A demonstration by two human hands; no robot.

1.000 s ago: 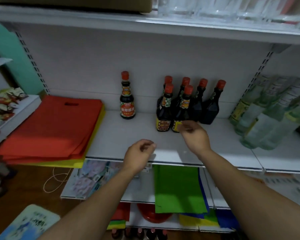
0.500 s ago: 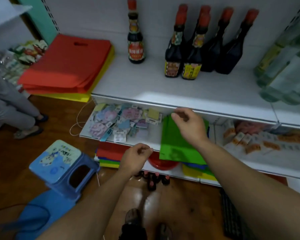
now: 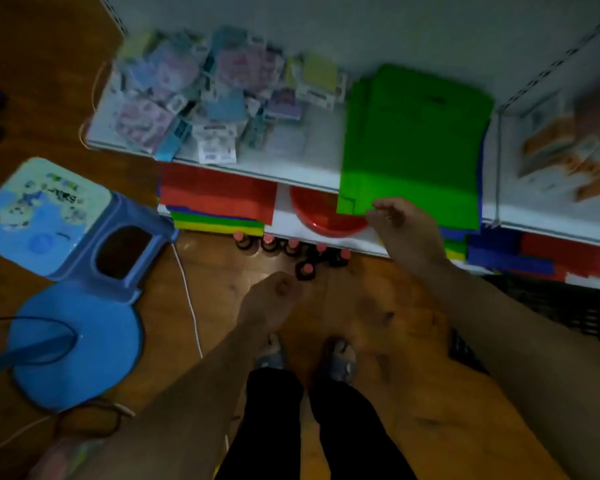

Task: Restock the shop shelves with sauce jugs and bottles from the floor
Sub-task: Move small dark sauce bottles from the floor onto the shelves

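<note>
Room: shop corner, seen from above; brown wooden floor [image 3: 219, 306] in front of white shelves [image 3: 291, 174]. The light is dim and the picture is a little blurred.
Bottles: a small group of dark bottles [image 3: 293, 249] with red caps stands on the floor, close against the front of the lowest shelf. One bottle [image 3: 305, 270] stands a little forward of the others.
Left hand: the left hand [image 3: 274, 301] hangs low over the floor, just beside the forward bottle. Its fingers are loosely curled and it holds nothing.
Right hand: the right hand [image 3: 407, 230] is higher, in front of the shelf edge. Its fingers are relaxed and a little bent, near the lower edge of the green bags [image 3: 416, 140]; it grips nothing.
Middle shelf: green bags in a flat pile that hangs over the front edge; to the left of them a heap of small pastel packets [image 3: 201, 98].
Lowest shelf: a red bowl [image 3: 323, 216] below the green bags; to the left a stack of flat bags [image 3: 215, 199] in red, green and yellow.
Feet: two feet in sandals [image 3: 340, 358], black trousers, below the hands.
Left side: a blue stool [image 3: 49, 209] with a printed top, a blue round base [image 3: 80, 344] next to it, a white cord [image 3: 187, 299] on the floor.
Right side: a black crate [image 3: 551, 306], partly behind the right arm.
</note>
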